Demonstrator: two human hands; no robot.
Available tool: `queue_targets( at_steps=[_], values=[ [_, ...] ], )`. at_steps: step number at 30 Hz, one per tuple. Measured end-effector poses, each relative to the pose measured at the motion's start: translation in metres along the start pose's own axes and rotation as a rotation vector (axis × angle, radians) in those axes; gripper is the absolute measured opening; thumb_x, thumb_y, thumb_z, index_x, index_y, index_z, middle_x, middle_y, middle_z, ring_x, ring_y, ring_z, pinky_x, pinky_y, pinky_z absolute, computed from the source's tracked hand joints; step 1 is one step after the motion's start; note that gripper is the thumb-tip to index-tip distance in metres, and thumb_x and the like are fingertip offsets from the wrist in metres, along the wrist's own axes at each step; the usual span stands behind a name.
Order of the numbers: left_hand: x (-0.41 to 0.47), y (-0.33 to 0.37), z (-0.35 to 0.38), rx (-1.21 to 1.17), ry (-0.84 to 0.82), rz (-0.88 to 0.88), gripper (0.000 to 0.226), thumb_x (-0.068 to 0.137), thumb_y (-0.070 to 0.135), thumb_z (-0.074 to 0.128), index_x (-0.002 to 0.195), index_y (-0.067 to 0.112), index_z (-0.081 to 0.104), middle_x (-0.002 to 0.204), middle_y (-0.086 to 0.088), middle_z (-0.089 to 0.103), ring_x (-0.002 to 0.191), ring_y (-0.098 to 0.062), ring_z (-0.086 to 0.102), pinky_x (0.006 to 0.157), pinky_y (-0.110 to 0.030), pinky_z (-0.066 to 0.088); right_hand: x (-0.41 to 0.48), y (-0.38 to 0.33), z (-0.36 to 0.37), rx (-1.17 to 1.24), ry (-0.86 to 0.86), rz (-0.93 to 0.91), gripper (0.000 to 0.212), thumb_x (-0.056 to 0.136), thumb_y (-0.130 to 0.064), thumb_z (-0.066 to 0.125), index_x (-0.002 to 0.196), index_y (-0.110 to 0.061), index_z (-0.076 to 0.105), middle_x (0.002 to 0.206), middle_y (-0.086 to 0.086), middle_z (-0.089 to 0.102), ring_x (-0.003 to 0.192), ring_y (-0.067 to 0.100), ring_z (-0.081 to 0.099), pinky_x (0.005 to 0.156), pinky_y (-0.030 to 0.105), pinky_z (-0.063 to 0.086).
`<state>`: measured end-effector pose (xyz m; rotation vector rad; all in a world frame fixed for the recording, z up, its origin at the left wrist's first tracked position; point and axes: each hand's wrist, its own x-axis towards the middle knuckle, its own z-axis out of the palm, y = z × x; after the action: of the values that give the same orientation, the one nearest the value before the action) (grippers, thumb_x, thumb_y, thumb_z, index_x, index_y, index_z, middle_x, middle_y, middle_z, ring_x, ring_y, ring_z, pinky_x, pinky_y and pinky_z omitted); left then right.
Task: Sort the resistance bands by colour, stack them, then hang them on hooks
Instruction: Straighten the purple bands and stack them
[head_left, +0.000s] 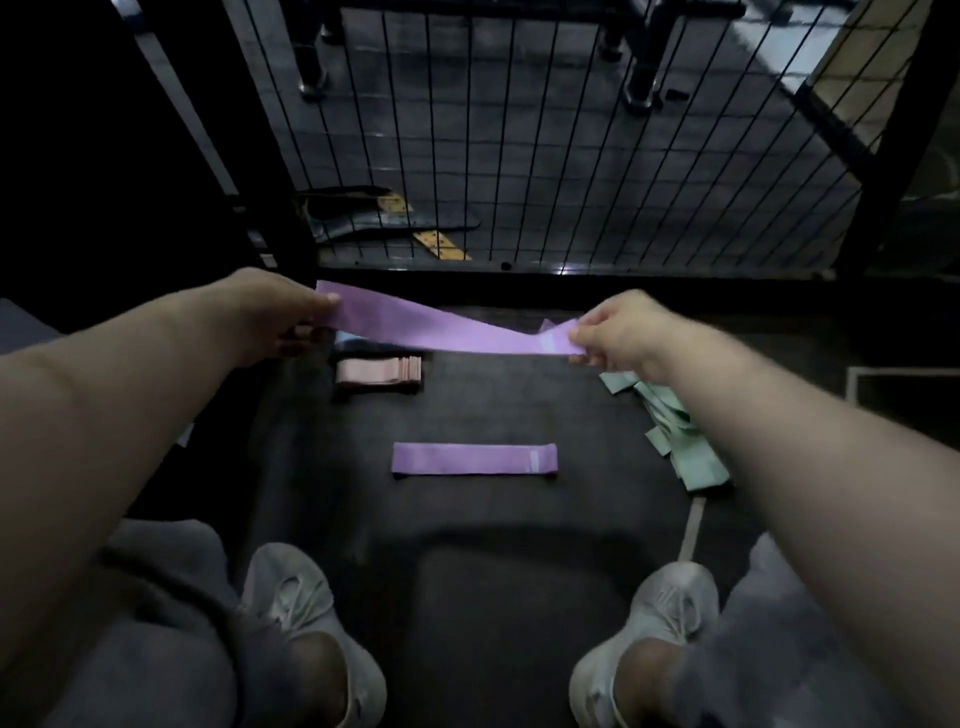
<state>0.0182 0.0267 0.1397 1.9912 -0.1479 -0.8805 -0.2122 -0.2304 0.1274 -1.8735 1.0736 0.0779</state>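
The left-hand grip (280, 317) is pinching one end of a lilac flat fabric resistance band (441, 330) between thumb and fingers. The right-hand grip (618, 332) is pinching the other end, so both are clamped on the same band and holding it stretched in the air above the far part of the dark rubber floor mat (493, 405). Sorting is looking well advanced but not finished. A neat stack of pink fabric bands (376, 371) is sitting on the mat just below the left end of the held band. A second lilac fabric band (474, 459) is lying flat and alone in the middle of the mat, apparently starting the lilac stack. To the right, a loose heap of pale green fabric bands (680, 431) is sprawling under the right forearm, grouped by colour but not squared up (a sliver of pale blue (347, 339) is showing under the left-hand grip, too hidden to identify). By my judgement the held band is heading for the lilac one on the mat. The green heap is waiting to be stacked, and the hanging is not yet begun: no hooks are showing, only a black wire grid panel (519, 130) beyond the mat
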Motion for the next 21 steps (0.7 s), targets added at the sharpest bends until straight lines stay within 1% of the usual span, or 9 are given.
queue_targets(
  at_steps=[3, 4, 6, 8, 9, 11, 12, 17, 21],
  values=[
    [0.027, -0.043, 0.022, 0.057, 0.099, -0.033, 0.01, 0.088, 0.005, 0.069, 0.08, 0.004, 0.064, 0.045, -0.004, 0.06, 0.033, -0.008, 0.052, 0.035, -0.013, 0.041, 0.025, 0.045, 0.042, -0.032, -0.109, 0.184, 0.021, 0.094, 0.002, 0.057, 0.076, -0.007, 0.058, 0.051, 0.005, 0.06, 0.032, 0.008, 0.05, 0.04, 0.022, 0.042],
    [0.036, -0.06, 0.034, 0.089, 0.097, -0.073, 0.011, 0.087, 0.005, 0.071, 0.079, 0.003, 0.064, 0.05, -0.009, 0.062, 0.037, -0.012, 0.054, 0.035, -0.014, 0.041, 0.032, 0.061, 0.055, -0.018, -0.095, 0.242, 0.025, 0.094, 0.005, 0.056, 0.072, -0.008, 0.055, 0.052, 0.006, 0.06, 0.029, 0.007, 0.049, 0.034, 0.019, 0.041],
    [0.053, -0.093, 0.057, 0.125, 0.092, -0.162, 0.01, 0.087, 0.006, 0.072, 0.083, 0.0, 0.066, 0.065, -0.018, 0.063, 0.046, -0.019, 0.055, 0.039, -0.018, 0.041, 0.046, 0.092, 0.079, 0.018, -0.031, 0.325, 0.025, 0.091, 0.007, 0.059, 0.073, -0.011, 0.056, 0.07, 0.01, 0.061, 0.032, 0.008, 0.054, 0.03, 0.017, 0.04],
    [0.068, -0.122, 0.08, 0.135, 0.096, -0.241, 0.013, 0.09, 0.007, 0.069, 0.08, 0.001, 0.063, 0.066, -0.018, 0.059, 0.038, -0.016, 0.054, 0.036, -0.018, 0.04, 0.057, 0.123, 0.101, 0.004, 0.049, 0.358, 0.02, 0.087, 0.003, 0.066, 0.075, -0.012, 0.062, 0.09, 0.016, 0.069, 0.06, 0.015, 0.066, 0.04, 0.017, 0.047],
    [0.074, -0.135, 0.091, 0.137, 0.093, -0.276, 0.015, 0.092, 0.006, 0.066, 0.078, 0.003, 0.06, 0.064, -0.016, 0.057, 0.031, -0.013, 0.051, 0.034, -0.017, 0.039, 0.065, 0.14, 0.112, -0.013, 0.092, 0.373, 0.022, 0.084, 0.0, 0.07, 0.071, -0.016, 0.062, 0.096, 0.017, 0.071, 0.074, 0.021, 0.069, 0.053, 0.022, 0.055],
    [0.085, -0.158, 0.109, 0.117, 0.084, -0.327, 0.013, 0.092, 0.004, 0.065, 0.081, 0.004, 0.059, 0.062, -0.016, 0.054, 0.023, -0.009, 0.045, 0.03, -0.016, 0.037, 0.081, 0.172, 0.13, -0.003, 0.134, 0.43, 0.027, 0.08, -0.005, 0.072, 0.063, -0.021, 0.058, 0.096, 0.015, 0.073, 0.087, 0.031, 0.071, 0.078, 0.041, 0.06],
    [0.091, -0.169, 0.116, 0.105, 0.086, -0.34, 0.01, 0.092, 0.003, 0.066, 0.083, 0.002, 0.06, 0.061, -0.016, 0.054, 0.022, -0.009, 0.044, 0.029, -0.015, 0.036, 0.086, 0.182, 0.136, -0.001, 0.148, 0.451, 0.025, 0.081, -0.007, 0.073, 0.064, -0.021, 0.059, 0.094, 0.014, 0.072, 0.089, 0.032, 0.071, 0.084, 0.043, 0.059],
    [0.12, -0.206, 0.134, 0.086, 0.126, -0.383, 0.01, 0.089, 0.009, 0.072, 0.09, 0.001, 0.067, 0.06, -0.014, 0.058, 0.027, -0.011, 0.045, 0.032, -0.017, 0.041, 0.103, 0.198, 0.147, -0.023, 0.178, 0.495, 0.002, 0.089, -0.011, 0.07, 0.089, -0.01, 0.069, 0.091, 0.005, 0.066, 0.091, 0.022, 0.063, 0.088, 0.032, 0.05],
    [0.133, -0.222, 0.138, 0.035, 0.164, -0.428, 0.013, 0.088, 0.013, 0.073, 0.09, 0.001, 0.067, 0.065, -0.014, 0.061, 0.044, -0.02, 0.052, 0.039, -0.023, 0.043, 0.117, 0.207, 0.155, -0.028, 0.214, 0.478, 0.004, 0.087, -0.014, 0.071, 0.089, -0.012, 0.069, 0.093, 0.005, 0.069, 0.091, 0.022, 0.065, 0.089, 0.032, 0.052]
  ],
)
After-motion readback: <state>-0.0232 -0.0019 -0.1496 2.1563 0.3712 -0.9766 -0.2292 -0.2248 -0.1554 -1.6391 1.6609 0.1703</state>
